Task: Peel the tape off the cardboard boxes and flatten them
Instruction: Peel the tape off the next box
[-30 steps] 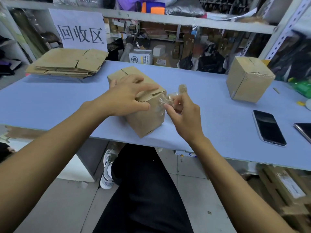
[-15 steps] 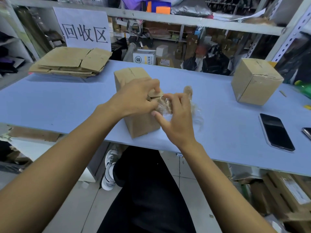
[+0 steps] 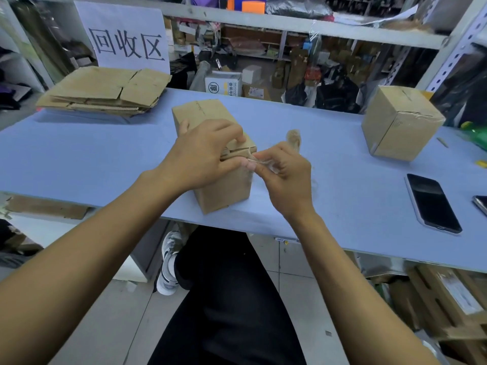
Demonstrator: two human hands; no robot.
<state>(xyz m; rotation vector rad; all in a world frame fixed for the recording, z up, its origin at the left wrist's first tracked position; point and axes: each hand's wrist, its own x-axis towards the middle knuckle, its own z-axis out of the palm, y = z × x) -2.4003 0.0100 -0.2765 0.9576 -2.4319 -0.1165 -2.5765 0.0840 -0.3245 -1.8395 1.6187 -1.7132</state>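
Head view looks down on a pale blue tabletop with metal shelving behind it, crammed with parcels, bags and boxes. Taking the cardboard box at the table's near edge as the landmark: far to its left and farther back lies a stack of flattened cardboard, and behind that stack a white paper sign with three large black characters leans against the shelf. The left hand lies over the top of the box, fingers curled down across the flaps and thumb pressed on the near edge, clamping it in place. Just right of the box, the right hand has thumb and fingertips pinched together on a strip of clear tape, which is crumpled and rises behind the knuckles; one end seems to run to the box's top corner. Well to the right of the box and farther back stands a second cardboard box, closed, with glossy tape on its right face. Right of the landmark and nearer the edge, a black smartphone lies face up, and the corner of another device shows at the frame's edge. Below the table are a grey tiled floor, dark trousers, a white sneaker, and more cardboard stored at the right.
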